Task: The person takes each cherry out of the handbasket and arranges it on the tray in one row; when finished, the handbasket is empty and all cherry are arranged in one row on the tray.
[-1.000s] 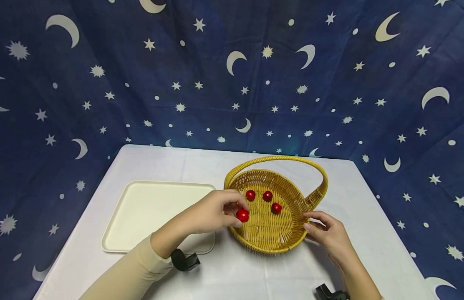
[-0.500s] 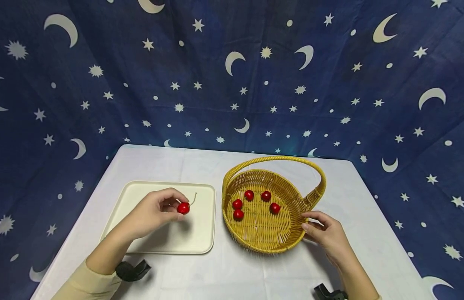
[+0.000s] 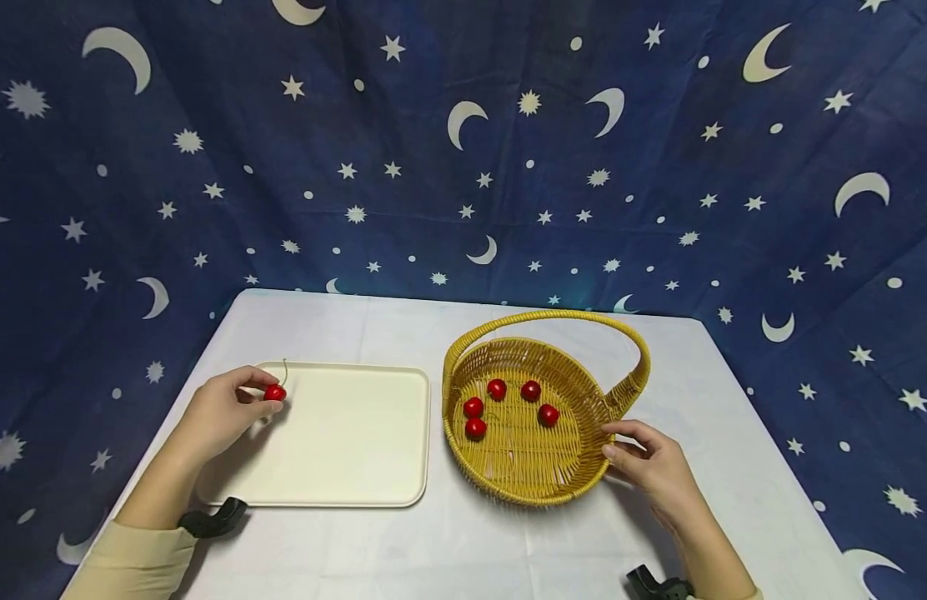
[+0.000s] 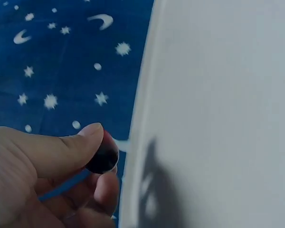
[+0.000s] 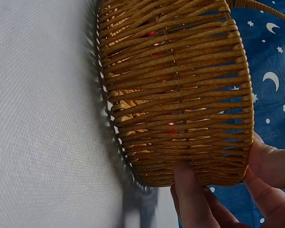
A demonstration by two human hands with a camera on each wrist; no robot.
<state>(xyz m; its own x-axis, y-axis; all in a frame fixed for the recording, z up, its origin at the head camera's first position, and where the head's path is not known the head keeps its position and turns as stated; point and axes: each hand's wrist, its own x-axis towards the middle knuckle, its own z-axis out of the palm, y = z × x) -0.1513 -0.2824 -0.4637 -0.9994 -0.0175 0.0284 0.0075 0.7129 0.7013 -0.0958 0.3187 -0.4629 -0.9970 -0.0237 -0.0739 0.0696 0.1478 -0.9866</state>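
Left fingers [image 3: 258,377], 1 cherry [image 3: 275,392] between them

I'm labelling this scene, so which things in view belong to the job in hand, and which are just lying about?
Likely in the job:
round red cherry, pinched by the left hand
yellow woven basket, held by the right hand
five other red cherries inside it
cream rectangular tray

Probably background:
white table
dark-blue cloth with moons and stars
black wrist-worn pieces

Left hand [image 3: 222,412] out to the left, thumb [image 4: 71,151] and fingers [image 4: 107,190] in a pinch; left forearm [image 3: 159,492] slants forward. Right hand [image 3: 651,462] in a grip, right forearm [image 3: 711,546] angled inward
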